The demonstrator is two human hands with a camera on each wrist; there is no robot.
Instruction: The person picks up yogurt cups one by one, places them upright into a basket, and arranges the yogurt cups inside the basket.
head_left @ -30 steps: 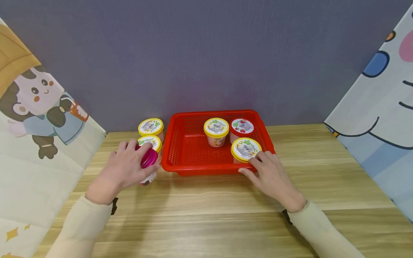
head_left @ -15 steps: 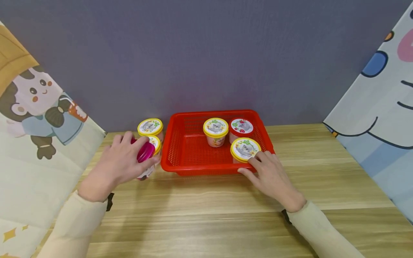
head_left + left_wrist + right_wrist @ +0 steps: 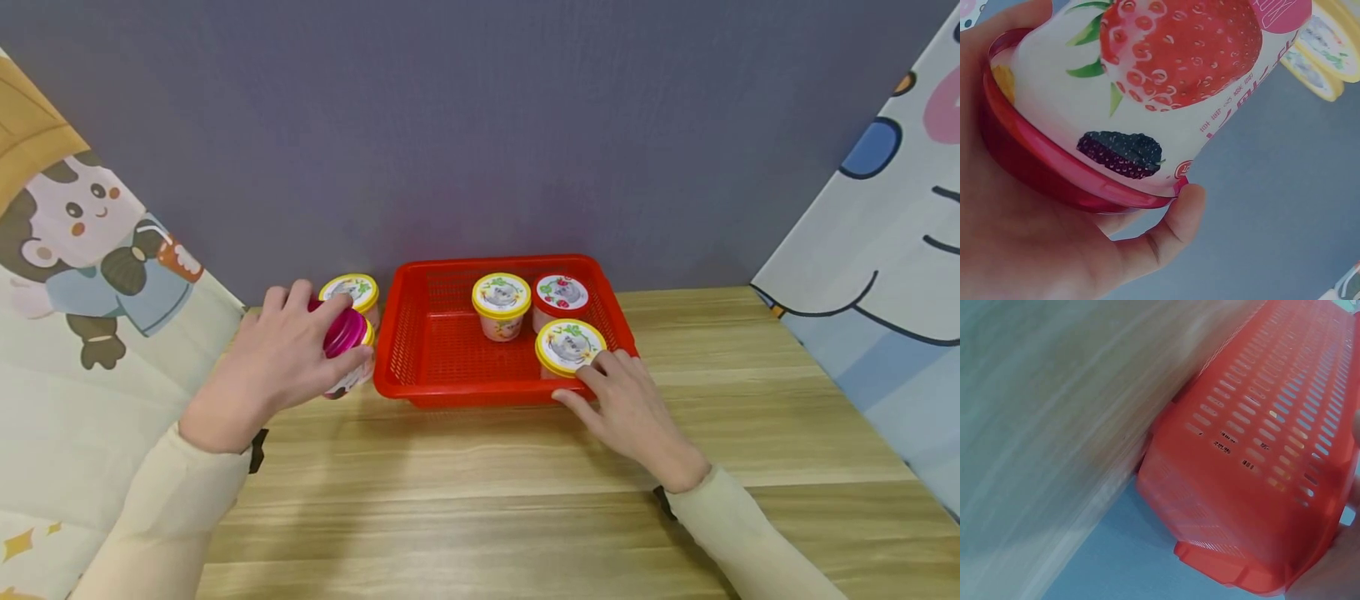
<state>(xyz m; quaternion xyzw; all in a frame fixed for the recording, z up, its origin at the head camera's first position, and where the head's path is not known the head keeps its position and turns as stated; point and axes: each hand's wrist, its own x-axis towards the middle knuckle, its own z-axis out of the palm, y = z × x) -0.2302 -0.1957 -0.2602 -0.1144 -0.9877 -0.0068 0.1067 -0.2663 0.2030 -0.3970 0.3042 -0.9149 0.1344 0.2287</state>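
Note:
My left hand (image 3: 262, 362) grips a white tub with a magenta lid (image 3: 345, 332) from above, its thumb on the near side. In the left wrist view the tub (image 3: 1179, 56) shows a strawberry and a blackberry print. It overlaps a yellow-lidded cup (image 3: 369, 335) that is mostly hidden behind it, left of the red basket (image 3: 465, 392). With the thumb outside and fingers over the rim, my right hand (image 3: 633, 412) holds the basket's front right corner, close to a yellow-lidded cup (image 3: 567, 343). Another yellow-lidded cup (image 3: 501, 296) and a red-lidded cup (image 3: 561, 293) stand inside.
Farther back on the left, a yellow-lidded cup (image 3: 351, 290) stands between the basket and the grey wall (image 3: 480, 125). The wooden tabletop (image 3: 465, 500) stretches in front of the basket. Printed panels (image 3: 97, 250) flank both sides.
My left hand has carried the magenta-lidded tub away from me toward the back wall, up to the yellow-lidded cup. The right hand and the basket have stayed where they were.

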